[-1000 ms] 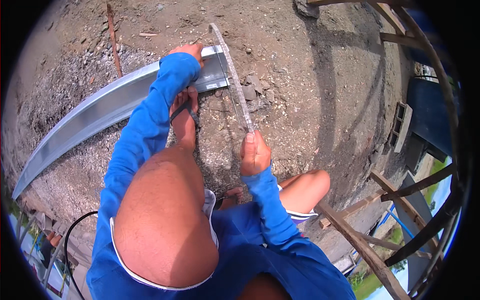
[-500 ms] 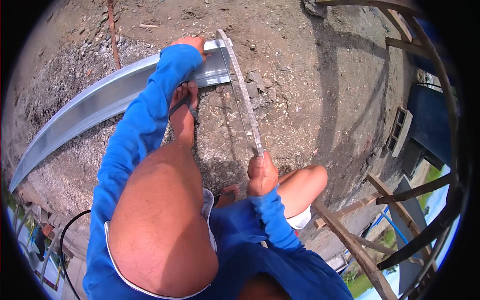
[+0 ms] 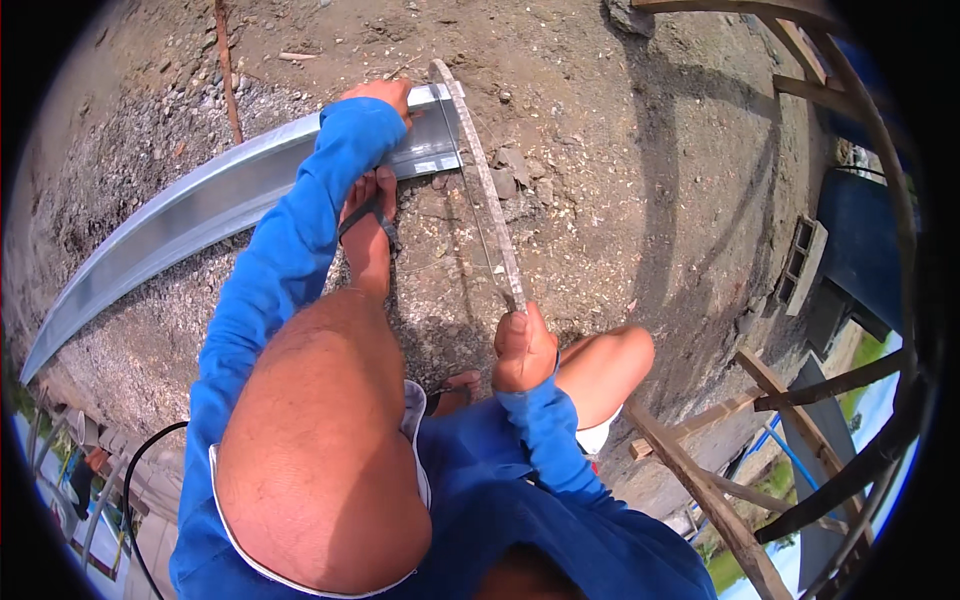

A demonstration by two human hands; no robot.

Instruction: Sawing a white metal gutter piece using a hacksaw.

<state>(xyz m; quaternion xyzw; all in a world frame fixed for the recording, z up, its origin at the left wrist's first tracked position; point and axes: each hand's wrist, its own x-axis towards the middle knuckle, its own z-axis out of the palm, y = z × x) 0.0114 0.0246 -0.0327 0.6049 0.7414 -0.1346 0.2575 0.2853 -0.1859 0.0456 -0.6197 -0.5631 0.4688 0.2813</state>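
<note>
The channel (image 3: 235, 190) curves across the ground (image 3: 590, 190) from the left edge of the frame to the upper middle. Near its right end, the left hand (image 3: 385, 97) is clamped over its upper edge. The right hand (image 3: 525, 350), at the centre, is closed around the lower end of the saw (image 3: 485, 182), which slants up to the channel's right end. A sandalled foot (image 3: 368, 225) has its toes at the channel's lower edge. A stick (image 3: 228, 75) lies upper left; a hollow block (image 3: 801, 265) sits at right.
</note>
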